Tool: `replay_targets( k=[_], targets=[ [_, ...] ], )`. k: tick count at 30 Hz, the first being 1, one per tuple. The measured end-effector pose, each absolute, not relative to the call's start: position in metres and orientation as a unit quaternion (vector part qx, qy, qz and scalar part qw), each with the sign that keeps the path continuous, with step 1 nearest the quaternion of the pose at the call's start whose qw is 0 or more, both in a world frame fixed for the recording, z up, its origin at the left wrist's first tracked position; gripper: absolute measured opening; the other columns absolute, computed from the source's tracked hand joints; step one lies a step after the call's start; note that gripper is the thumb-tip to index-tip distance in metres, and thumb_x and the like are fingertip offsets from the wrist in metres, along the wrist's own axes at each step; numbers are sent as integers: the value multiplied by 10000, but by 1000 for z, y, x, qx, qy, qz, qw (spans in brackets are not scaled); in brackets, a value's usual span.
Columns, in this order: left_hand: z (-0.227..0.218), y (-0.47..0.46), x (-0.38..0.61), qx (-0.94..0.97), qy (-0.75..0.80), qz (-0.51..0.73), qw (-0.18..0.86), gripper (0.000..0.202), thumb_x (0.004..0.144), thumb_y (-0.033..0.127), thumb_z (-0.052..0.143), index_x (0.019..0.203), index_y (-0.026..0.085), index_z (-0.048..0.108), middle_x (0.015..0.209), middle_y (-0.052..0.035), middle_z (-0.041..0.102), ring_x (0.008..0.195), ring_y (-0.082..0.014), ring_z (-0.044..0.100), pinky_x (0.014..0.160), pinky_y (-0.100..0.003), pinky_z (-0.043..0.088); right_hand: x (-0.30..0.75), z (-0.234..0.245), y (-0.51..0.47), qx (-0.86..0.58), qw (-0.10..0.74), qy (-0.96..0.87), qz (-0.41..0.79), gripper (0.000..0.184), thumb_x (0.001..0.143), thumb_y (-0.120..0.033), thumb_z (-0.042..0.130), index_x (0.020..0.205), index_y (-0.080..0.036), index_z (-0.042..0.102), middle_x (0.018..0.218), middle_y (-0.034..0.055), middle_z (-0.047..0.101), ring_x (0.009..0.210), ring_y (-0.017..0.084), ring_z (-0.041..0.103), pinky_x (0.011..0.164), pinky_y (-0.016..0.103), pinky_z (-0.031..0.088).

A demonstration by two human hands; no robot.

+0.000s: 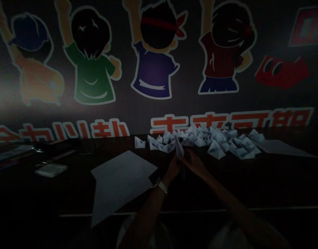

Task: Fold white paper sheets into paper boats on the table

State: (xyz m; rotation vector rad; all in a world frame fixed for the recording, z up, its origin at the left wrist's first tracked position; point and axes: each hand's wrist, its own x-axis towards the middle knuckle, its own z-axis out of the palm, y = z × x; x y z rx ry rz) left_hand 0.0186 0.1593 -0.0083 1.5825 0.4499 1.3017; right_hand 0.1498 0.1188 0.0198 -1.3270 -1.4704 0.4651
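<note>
My left hand (174,168) and my right hand (192,162) meet low over the dark table (242,183), both holding a folded white paper (179,147) that stands upright between them. A wristwatch (161,186) sits on my left wrist. Beyond my hands lies a heap of several folded paper boats (213,140). A single paper boat (139,142) stands apart at the heap's left. Flat white paper sheets (120,183) lie left of my hands, and another sheet (283,148) lies at the heap's right.
A wall mural (148,62) of cartoon figures with red lettering rises behind the table's far edge. A pale flat object (50,170) and some papers (11,154) lie at the table's dim left end. The lighting is very dark.
</note>
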Motion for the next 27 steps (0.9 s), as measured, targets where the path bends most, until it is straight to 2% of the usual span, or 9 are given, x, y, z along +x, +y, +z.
replay_targets(
  k=[3,5,9,14,19,23,27],
  targets=[
    [-7,157,18,662,206,535,483,444,730,277,611,1166,213,549,1159,-64,600,1088,-255,524,1006,-408,317,151,19,125,-594,515,-606,123,350,763,-338,513,1091,-231,573,951,72,681,883,262,630,787,366,449],
    [-4,154,17,651,224,550,473,436,729,274,610,1158,215,558,1166,-58,597,1117,-262,503,1019,-395,295,154,17,128,-597,519,-604,98,313,769,-301,461,1031,-216,611,916,74,690,870,263,631,798,365,441],
    [1,152,14,599,279,589,466,371,701,256,639,1069,226,605,1073,-57,637,1088,-279,517,995,-391,311,160,10,132,-567,557,-596,116,304,739,-334,464,940,-205,652,890,68,699,855,275,626,818,393,438],
    [2,156,11,592,283,596,463,344,684,236,638,1027,208,626,1034,-64,653,1013,-268,556,949,-382,354,164,2,134,-537,602,-564,175,351,686,-387,491,890,-172,678,907,74,704,902,301,617,817,411,452],
    [1,158,7,576,176,595,533,385,706,356,595,1034,156,623,1089,-96,632,1062,-265,532,949,-384,364,177,-3,135,-521,629,-513,263,428,674,-356,460,993,-147,653,855,81,713,783,277,655,646,385,514],
    [1,159,4,530,147,585,596,370,721,374,561,1018,163,626,1124,-107,610,1065,-250,529,920,-368,398,183,-5,134,-428,658,-454,422,354,626,-287,533,943,-197,663,914,75,707,812,239,656,693,349,518],
    [6,162,5,447,198,563,666,312,720,343,543,965,168,625,1048,-107,632,948,-241,577,797,-366,457,182,-1,132,-394,667,-431,463,269,606,-305,573,836,-213,678,908,69,705,802,230,649,695,343,518]
  ],
)
